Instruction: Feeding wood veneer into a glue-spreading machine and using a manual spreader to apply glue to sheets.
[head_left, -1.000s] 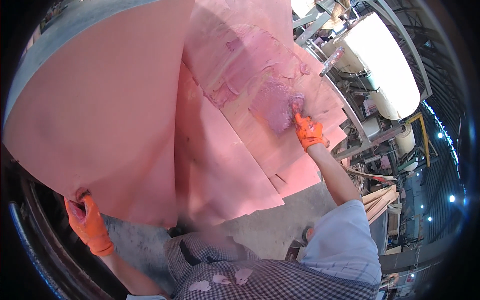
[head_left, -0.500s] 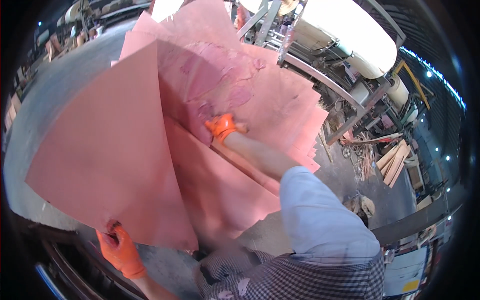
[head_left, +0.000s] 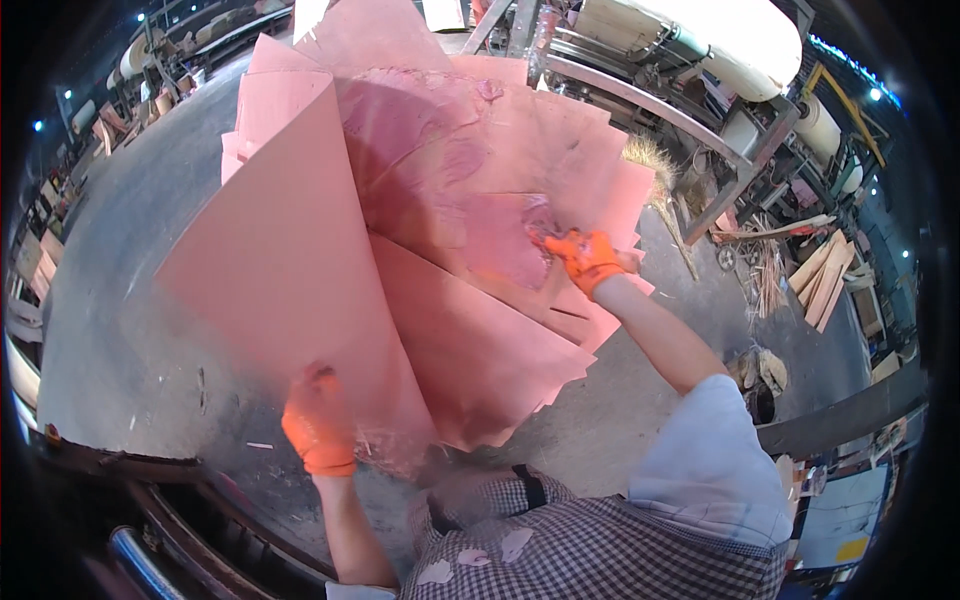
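Right hand [head_left: 588, 262] nearer: at paste patch's [head_left: 500, 240] right edge, closed round tool handle [head_left: 629, 262]. Left hand [head_left: 320, 425], below-left of patch, pinches lifted pink sheet [head_left: 290, 230].

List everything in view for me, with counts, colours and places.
Raised sheet: one, pink, left of centre
Stacked sheets: several, pink, centre
Paste: several patches, purplish, on stacked sheets
Tool handle: one, brownish, right of the paste
Metal frame: one, grey, beyond stacked sheets
Large cylinder: one, white, upper right
Smaller roll: one, cream, far right
Straw bundle: one, yellowish, right of stacked sheets
Wood pieces: several, tan, right side
Floor: one, grey, below
Apron: one, dark checked, bottom
Left hand: one, orange glove, blurred, at raised sheet
Right hand: one, orange glove, gripping tool handle
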